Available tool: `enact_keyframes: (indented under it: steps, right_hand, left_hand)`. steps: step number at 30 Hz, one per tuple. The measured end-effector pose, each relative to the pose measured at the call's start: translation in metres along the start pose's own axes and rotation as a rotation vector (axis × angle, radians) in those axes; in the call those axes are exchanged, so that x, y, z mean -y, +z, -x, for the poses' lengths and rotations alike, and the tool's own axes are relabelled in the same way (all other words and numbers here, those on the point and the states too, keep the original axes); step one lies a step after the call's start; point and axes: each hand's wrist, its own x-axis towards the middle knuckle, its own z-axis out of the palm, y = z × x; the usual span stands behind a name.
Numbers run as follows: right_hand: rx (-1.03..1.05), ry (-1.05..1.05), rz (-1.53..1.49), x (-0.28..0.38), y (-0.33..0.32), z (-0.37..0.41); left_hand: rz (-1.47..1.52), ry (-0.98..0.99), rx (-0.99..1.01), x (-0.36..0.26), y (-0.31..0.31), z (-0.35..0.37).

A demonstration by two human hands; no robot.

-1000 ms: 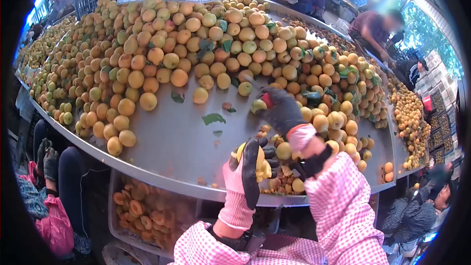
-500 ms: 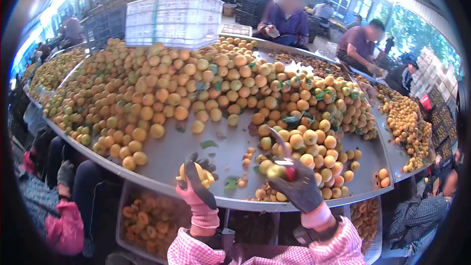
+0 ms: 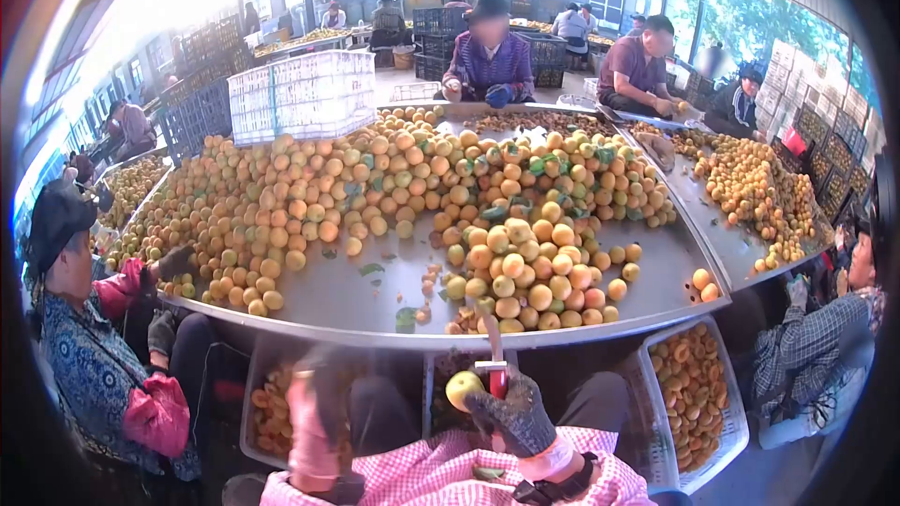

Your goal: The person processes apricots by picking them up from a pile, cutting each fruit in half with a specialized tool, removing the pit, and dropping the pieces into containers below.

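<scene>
My right hand [image 3: 517, 424], in a dark glove, is closed around a red-handled knife [image 3: 498, 380] whose curved blade points up and away from me. A yellow-green apricot [image 3: 463, 391] is held at the thumb side of the same hand, in front of the table edge. My left hand [image 3: 324, 392] is smeared by motion above the left crate [image 3: 249, 417], which contains apricot halves [image 3: 270, 403]. Its fingers cannot be made out, nor whether anything is in them. Beyond both hands, a heap of whole apricots [image 3: 525, 272] lies on the metal table [image 3: 323, 290].
A white crate [image 3: 300, 98] rests on the heap at the back. Another crate of halves [image 3: 727, 450] stands at my right knee. People sit close on the left [image 3: 103, 337] and right [image 3: 816, 347], and another person [image 3: 489, 61] sits across the table.
My left hand, which held apricot halves over the table edge, has moved down and left to the crate. My right hand has drawn back towards me with knife and apricot. The view has tilted.
</scene>
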Motion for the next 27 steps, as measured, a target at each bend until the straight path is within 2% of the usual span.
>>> enact_keyframes:
  steps: [1,2,3,4,5,6,8,10,11,12,13,15,18,19,20,23,27]
  right_hand:
    - [0.003,-0.088,0.049,-0.004,0.001,0.002]
    - [-0.006,-0.222,0.143,-0.013,0.001,0.003]
    - [-0.029,-0.356,0.239,-0.022,0.001,0.003]
    - [-0.042,-0.516,0.318,-0.026,0.001,0.005]
    - [-0.036,-0.543,0.172,-0.028,-0.002,0.009]
    - [-0.025,-0.392,0.072,-0.022,-0.009,0.014]
    - [-0.152,-0.877,0.742,-0.017,-0.035,0.008]
    - [-0.172,-0.734,0.891,-0.006,-0.047,0.024]
    - [-0.172,-0.654,0.838,-0.004,-0.052,0.032]
    - [-0.218,-0.788,0.774,-0.007,-0.057,0.032]
    - [-0.200,-0.657,0.573,-0.002,-0.059,0.044]
    - [-0.140,-0.398,0.232,0.006,-0.064,0.066]
    - [-0.007,-0.283,0.352,-0.005,-0.059,0.074]
    - [0.031,-0.269,0.318,-0.007,-0.054,0.074]
    - [0.000,-0.414,0.386,-0.010,-0.048,0.069]
    - [-0.087,-0.482,0.528,-0.012,-0.036,0.058]
    - [-0.160,-0.569,0.704,-0.018,-0.024,0.049]
  left_hand:
    - [0.342,-0.168,0.054,0.033,0.015,0.010]
    - [0.591,-0.391,0.266,-0.011,0.073,0.013]
    - [0.095,0.054,0.366,0.003,0.094,0.017]
    - [-0.392,0.493,0.239,0.017,0.115,0.020]
    - [0.067,0.151,0.248,0.026,0.130,0.022]
    - [0.516,-0.213,0.234,0.036,0.139,0.025]
    - [0.334,-0.143,0.260,0.031,0.153,0.026]
    - [0.377,-0.432,0.200,0.017,0.161,0.030]
    - [0.175,-0.156,0.198,0.031,0.164,0.028]
    - [0.157,-0.073,0.218,0.033,0.164,0.027]
    - [0.141,0.011,0.237,0.035,0.163,0.026]
    - [0.592,-0.246,0.245,0.018,0.166,0.025]
    - [0.218,-0.045,0.286,0.023,0.159,0.022]
    - [0.328,-0.166,0.242,0.018,0.160,0.022]
    - [0.442,-0.283,0.183,0.008,0.163,0.023]
    - [0.350,-0.277,0.086,0.007,0.153,0.024]
    - [0.406,-0.250,0.017,0.002,0.147,0.022]
